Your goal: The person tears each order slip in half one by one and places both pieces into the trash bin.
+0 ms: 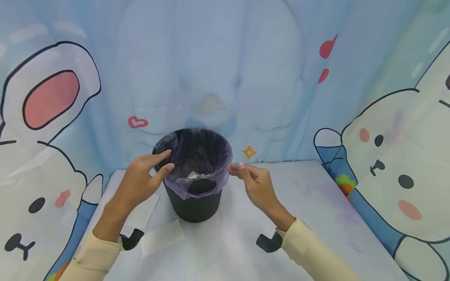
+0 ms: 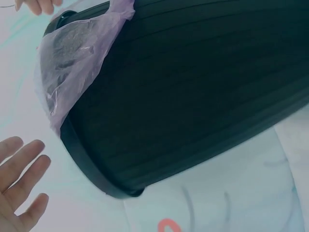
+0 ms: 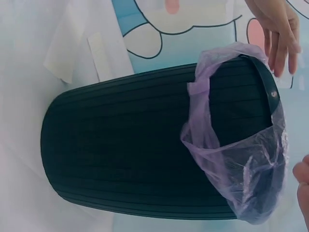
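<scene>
A black ribbed trash bin point(image 1: 192, 207) stands upright on the table, with a thin purple trash bag point(image 1: 221, 183) lining it. The bag's edge is folded over the front and right of the rim; bare rim shows at the left in the left wrist view. My left hand point(image 1: 142, 177) is beside the left rim, fingers extended and thumb apart, holding nothing. At the right rim is my right hand point(image 1: 258, 183), its thumb and bent fingers close together. In the right wrist view those fingertips point(image 3: 301, 170) are just off the bag's edge. White scraps point(image 1: 193, 175) lie inside the bin.
Two flat white paper pieces point(image 1: 163, 238) point(image 1: 143, 210) lie on the white tabletop point(image 1: 281, 218), left of and in front of the bin. A blue curtain point(image 1: 211, 70) with cartoon rabbits hangs close behind the bin and along both sides.
</scene>
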Tool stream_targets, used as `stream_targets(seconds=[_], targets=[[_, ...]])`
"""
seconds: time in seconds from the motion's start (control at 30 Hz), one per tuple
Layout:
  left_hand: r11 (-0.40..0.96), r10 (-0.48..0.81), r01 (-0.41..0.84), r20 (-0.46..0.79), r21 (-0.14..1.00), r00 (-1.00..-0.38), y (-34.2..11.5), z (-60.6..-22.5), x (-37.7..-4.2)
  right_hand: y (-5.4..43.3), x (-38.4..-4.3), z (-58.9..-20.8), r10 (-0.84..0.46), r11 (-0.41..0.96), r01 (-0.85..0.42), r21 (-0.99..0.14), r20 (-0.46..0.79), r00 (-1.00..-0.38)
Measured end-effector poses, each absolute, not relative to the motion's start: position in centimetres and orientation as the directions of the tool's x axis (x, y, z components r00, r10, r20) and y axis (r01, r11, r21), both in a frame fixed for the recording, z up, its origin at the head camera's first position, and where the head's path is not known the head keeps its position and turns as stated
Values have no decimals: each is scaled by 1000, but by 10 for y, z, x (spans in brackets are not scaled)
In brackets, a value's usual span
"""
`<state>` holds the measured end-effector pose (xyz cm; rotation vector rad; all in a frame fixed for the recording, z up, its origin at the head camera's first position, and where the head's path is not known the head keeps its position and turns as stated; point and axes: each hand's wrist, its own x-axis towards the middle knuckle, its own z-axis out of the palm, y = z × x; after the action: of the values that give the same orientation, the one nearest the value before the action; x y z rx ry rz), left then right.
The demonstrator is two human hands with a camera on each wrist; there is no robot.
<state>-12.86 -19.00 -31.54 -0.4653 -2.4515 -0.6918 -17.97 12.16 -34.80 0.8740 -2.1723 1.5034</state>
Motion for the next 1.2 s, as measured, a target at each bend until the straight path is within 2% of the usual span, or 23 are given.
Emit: stream_targets(seconds=[0.27,0.5,0.67,0.9,1.2], targets=[[846,199,449,611,287,-766,-198,-324,-113,127,-175,-361,-284,217,-648,-730,588,-758],[872,176,382,531,307,-829,-203,-345,-112,137,-168,-380,-310,249,-614,-749,539,-783],[885,154,317,426,343,-891,-207,-375,-116,143,-168,-393,-346,272,-602,-751,507,-789],[913,107,183,217,365,-970,-214,-428,-125,150,-171,-415,-326,323,-578,-750,485,-812],[939,43,30,-30,341,-999,-230,-487,-129,155,-171,-434,-294,329,-512,-793,430,-854]])
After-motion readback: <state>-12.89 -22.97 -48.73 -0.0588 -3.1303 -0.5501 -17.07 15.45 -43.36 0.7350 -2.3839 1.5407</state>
